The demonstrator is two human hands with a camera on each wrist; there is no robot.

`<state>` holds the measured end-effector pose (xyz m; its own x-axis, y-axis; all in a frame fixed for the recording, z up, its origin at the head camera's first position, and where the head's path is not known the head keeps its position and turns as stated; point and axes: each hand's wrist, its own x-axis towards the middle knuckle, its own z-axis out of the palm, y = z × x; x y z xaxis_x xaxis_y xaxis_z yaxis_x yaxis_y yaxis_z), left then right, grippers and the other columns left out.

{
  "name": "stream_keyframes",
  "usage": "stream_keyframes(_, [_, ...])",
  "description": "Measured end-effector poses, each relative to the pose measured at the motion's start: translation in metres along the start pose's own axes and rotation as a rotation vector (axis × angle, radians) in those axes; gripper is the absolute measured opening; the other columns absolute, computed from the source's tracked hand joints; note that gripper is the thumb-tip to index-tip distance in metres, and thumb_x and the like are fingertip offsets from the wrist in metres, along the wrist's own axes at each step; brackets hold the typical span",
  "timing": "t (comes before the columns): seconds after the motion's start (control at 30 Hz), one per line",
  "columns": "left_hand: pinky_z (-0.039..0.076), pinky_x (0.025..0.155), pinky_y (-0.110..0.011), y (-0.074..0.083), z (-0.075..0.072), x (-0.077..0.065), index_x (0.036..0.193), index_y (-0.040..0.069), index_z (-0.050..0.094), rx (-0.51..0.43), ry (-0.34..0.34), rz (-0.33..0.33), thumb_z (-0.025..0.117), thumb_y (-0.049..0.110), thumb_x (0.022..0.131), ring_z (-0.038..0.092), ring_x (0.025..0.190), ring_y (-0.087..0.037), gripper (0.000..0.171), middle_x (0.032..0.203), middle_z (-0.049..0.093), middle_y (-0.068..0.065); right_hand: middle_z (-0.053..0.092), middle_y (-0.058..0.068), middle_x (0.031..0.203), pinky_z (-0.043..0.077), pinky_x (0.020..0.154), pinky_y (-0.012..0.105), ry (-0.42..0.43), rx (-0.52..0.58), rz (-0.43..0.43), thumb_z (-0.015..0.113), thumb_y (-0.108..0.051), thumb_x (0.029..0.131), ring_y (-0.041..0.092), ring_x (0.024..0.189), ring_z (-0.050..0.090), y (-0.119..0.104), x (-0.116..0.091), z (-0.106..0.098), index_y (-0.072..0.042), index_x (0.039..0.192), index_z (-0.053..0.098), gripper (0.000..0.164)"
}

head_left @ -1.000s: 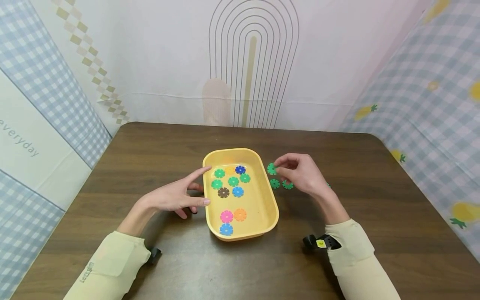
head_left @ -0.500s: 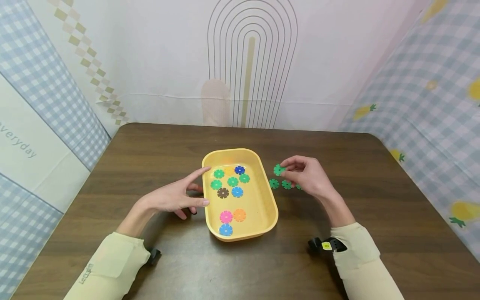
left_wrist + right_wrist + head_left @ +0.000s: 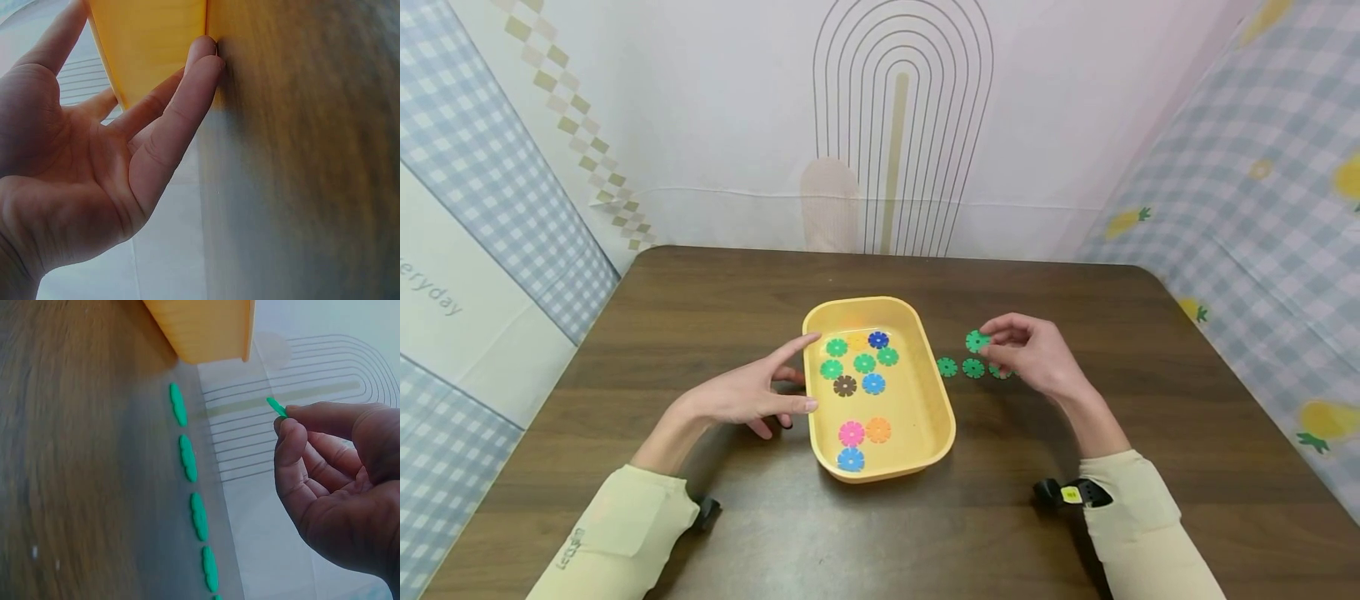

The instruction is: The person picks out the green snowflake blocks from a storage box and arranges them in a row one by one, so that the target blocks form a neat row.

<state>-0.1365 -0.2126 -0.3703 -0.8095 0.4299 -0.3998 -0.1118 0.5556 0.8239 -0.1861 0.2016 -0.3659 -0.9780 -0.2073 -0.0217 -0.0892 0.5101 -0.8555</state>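
My right hand (image 3: 1033, 357) pinches a green snowflake disc (image 3: 976, 341), round with a notched edge, between thumb and forefinger. In the right wrist view that disc (image 3: 276, 406) is held above the table. Below it lies a row of matching green discs (image 3: 973, 368), partly hidden by the hand in the head view. My left hand (image 3: 733, 392) is spread at the left side of a yellow plastic tray (image 3: 936, 392), thumb and forefinger touching its rim. Other fingers lie against the tray's outer wall (image 3: 150, 37) in the left wrist view.
Inside the tray are several notched discs, among them green, a brown one (image 3: 845, 386), a pink one (image 3: 852, 433), an orange one (image 3: 877, 430) and blue ones. A dark wooden table (image 3: 737, 292) bears everything; a patterned cloth (image 3: 715, 125) hangs behind it.
My right hand has moved to the right, away from the tray, with the green disc lifted along in its pinch. The left hand and the tray have stayed put.
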Motion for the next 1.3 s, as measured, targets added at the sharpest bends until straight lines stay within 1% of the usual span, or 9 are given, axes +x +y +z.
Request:
stream_keyframes(0.1, [0.063, 0.073, -0.042, 0.000, 0.000, 0.000, 0.168, 0.042, 0.008, -0.003, -0.001, 0.001, 0.078, 0.040, 0.097, 0.068, 0.090, -0.027, 0.099, 0.156, 0.046, -0.022, 0.070, 0.016, 0.103, 0.061, 0.070, 0.039, 0.007, 0.000, 0.004, 0.075, -0.009, 0.098, 0.021, 0.072, 0.063, 0.003, -0.002, -0.004, 0.001, 0.124, 0.067, 0.029])
stream_keyframes(0.27, [0.063, 0.073, -0.042, -0.001, 0.000, -0.002, 0.168, 0.042, 0.008, -0.011, -0.003, 0.005, 0.077, 0.039, 0.098, 0.068, 0.090, -0.027, 0.099, 0.156, 0.046, -0.023, 0.069, 0.016, 0.102, 0.062, 0.071, 0.039, 0.015, 0.010, 0.013, 0.075, -0.008, 0.098, 0.018, 0.072, 0.063, 0.009, -0.004, -0.010, 0.002, 0.125, 0.066, 0.030])
stream_keyframes(0.5, [0.063, 0.073, -0.042, -0.002, 0.000, -0.002, 0.168, 0.043, 0.008, -0.018, 0.000, 0.000, 0.078, 0.039, 0.097, 0.067, 0.089, -0.027, 0.099, 0.156, 0.045, -0.023, 0.070, 0.011, 0.101, 0.062, 0.070, 0.038, 0.020, 0.012, 0.014, 0.075, -0.010, 0.098, 0.016, 0.070, 0.062, 0.018, -0.009, -0.020, 0.003, 0.127, 0.065, 0.034])
stream_keyframes(0.7, [0.063, 0.073, -0.042, -0.001, 0.000, -0.002, 0.168, 0.042, 0.008, -0.016, 0.002, -0.002, 0.078, 0.039, 0.097, 0.067, 0.090, -0.027, 0.099, 0.156, 0.045, -0.023, 0.070, 0.007, 0.099, 0.061, 0.068, 0.035, 0.022, 0.025, 0.013, 0.072, -0.010, 0.100, 0.016, 0.072, 0.063, 0.027, -0.014, -0.031, 0.005, 0.132, 0.063, 0.036])
stream_keyframes(0.9, [0.063, 0.073, -0.042, 0.000, 0.000, -0.002, 0.168, 0.041, 0.007, -0.012, -0.006, 0.010, 0.077, 0.039, 0.098, 0.067, 0.090, -0.027, 0.099, 0.155, 0.046, -0.023, 0.070, 0.004, 0.099, 0.061, 0.068, 0.035, 0.047, 0.010, 0.029, 0.072, -0.012, 0.101, 0.016, 0.074, 0.064, 0.037, -0.018, -0.041, 0.004, 0.133, 0.062, 0.037])
stream_keyframes(1.03, [0.063, 0.074, -0.042, 0.001, 0.000, -0.001, 0.168, 0.041, 0.007, -0.010, -0.009, 0.016, 0.077, 0.038, 0.098, 0.067, 0.090, -0.027, 0.098, 0.154, 0.046, -0.023, 0.071, -0.001, 0.097, 0.061, 0.068, 0.034, 0.057, 0.003, 0.029, 0.072, -0.013, 0.101, 0.015, 0.074, 0.065, 0.043, -0.021, -0.048, 0.004, 0.133, 0.062, 0.037])
stream_keyframes(1.23, [0.063, 0.074, -0.042, 0.001, 0.000, -0.001, 0.168, 0.040, 0.007, -0.013, -0.012, 0.017, 0.076, 0.038, 0.099, 0.067, 0.090, -0.027, 0.099, 0.154, 0.045, -0.024, 0.071, -0.001, 0.093, 0.061, 0.069, 0.034, 0.066, -0.008, 0.048, 0.071, -0.015, 0.103, 0.015, 0.073, 0.065, 0.051, -0.024, -0.059, 0.003, 0.133, 0.061, 0.037])
stream_keyframes(1.3, [0.063, 0.073, -0.042, 0.000, 0.000, -0.001, 0.168, 0.041, 0.007, -0.012, -0.013, 0.018, 0.076, 0.038, 0.099, 0.067, 0.090, -0.027, 0.098, 0.154, 0.045, -0.024, 0.072, -0.001, 0.094, 0.061, 0.068, 0.034, 0.069, -0.011, 0.056, 0.071, -0.015, 0.103, 0.016, 0.074, 0.066, 0.055, -0.025, -0.062, 0.004, 0.135, 0.061, 0.039])
